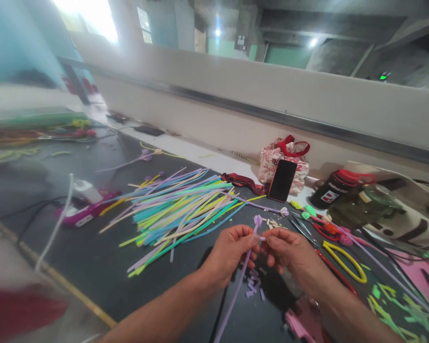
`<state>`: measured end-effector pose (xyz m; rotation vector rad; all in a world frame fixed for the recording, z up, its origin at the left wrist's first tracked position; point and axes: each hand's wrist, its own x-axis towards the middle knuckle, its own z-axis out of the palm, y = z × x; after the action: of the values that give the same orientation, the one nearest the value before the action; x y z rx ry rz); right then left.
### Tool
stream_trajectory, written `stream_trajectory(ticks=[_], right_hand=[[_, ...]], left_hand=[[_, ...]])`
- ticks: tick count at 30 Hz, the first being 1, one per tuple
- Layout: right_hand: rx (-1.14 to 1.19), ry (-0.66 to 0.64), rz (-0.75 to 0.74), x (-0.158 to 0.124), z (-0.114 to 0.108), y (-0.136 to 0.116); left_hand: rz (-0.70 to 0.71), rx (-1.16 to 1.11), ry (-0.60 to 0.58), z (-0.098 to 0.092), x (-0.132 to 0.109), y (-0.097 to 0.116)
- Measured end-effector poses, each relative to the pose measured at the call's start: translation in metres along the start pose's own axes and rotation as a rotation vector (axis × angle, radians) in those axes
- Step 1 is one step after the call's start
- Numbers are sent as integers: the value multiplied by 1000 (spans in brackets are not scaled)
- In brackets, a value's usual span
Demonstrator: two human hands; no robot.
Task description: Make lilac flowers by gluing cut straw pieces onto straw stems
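Note:
My left hand (227, 257) is closed around a long purple pipe cleaner (236, 295), its stem slanting down towards me. At its upper end, above my fingers, is a small purple bud (258, 220). My right hand (293, 255) meets the left at the stem, thumb and forefinger pinching a short purple pipe cleaner piece (262, 238) against it; whether that piece is attached is hidden by the fingers. Below my hands lie several short purple cut pieces (251, 288). Just beyond are small pale cut pieces (271, 223) and another purple stem with a bud (284, 211).
A heap of pastel pipe cleaners (186, 209) spreads to the left, near a magenta device (82, 214). To the right lie yellow-handled pliers (346, 262) and green scraps (396, 305). A phone (282, 180), a patterned bag (268, 152) and a black bottle (331, 190) stand at the back.

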<state>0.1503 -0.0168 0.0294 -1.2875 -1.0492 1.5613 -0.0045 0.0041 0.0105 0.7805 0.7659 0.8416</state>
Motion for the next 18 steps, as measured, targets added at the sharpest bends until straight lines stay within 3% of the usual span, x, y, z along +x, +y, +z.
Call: stream_trajectory(ticks=[7,18], right_hand=[[-168,38,-61,0,-4,2],[-698,-39,-320,-17,-26,-27]], left_hand=[[-59,33,10,3,0,-1],[-87,86,-24,-2,5,-3]])
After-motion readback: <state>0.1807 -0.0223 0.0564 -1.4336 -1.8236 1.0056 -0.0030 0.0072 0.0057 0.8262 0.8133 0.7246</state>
